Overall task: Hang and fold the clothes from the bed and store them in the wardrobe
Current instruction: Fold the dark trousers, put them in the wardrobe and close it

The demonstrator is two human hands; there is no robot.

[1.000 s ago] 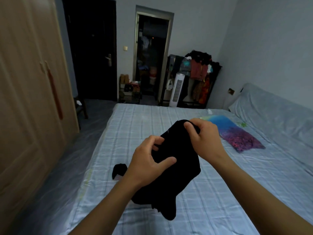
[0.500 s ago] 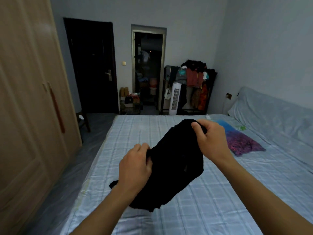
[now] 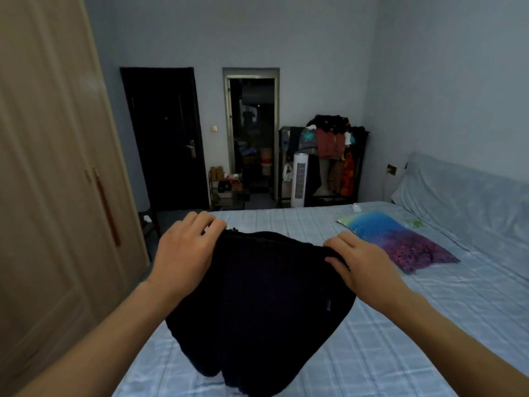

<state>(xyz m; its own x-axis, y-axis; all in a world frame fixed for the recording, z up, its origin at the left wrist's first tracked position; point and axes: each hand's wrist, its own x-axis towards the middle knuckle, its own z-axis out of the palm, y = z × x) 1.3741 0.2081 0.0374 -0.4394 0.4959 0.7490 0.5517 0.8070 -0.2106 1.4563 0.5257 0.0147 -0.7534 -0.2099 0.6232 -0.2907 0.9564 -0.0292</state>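
Observation:
A pair of black shorts [image 3: 257, 305] hangs spread out in the air above the bed [image 3: 400, 333]. My left hand [image 3: 186, 250] grips the left end of the waistband. My right hand [image 3: 363, 265] pinches the right end, thumb under the fabric. The two legs of the shorts dangle down toward the checked blue sheet. The wooden wardrobe [image 3: 48, 196] stands at the left with its doors closed.
A blue and purple pillow [image 3: 398, 239] lies on the bed to the right, next to a long grey bolster [image 3: 472, 202]. Beyond the bed stand a loaded clothes rack [image 3: 332, 144], a white tower fan [image 3: 300, 179], a dark door [image 3: 166, 138] and an open doorway [image 3: 252, 133].
My hands have moved apart and stretched the bunched black garment out flat by its waistband. The view has tilted upward.

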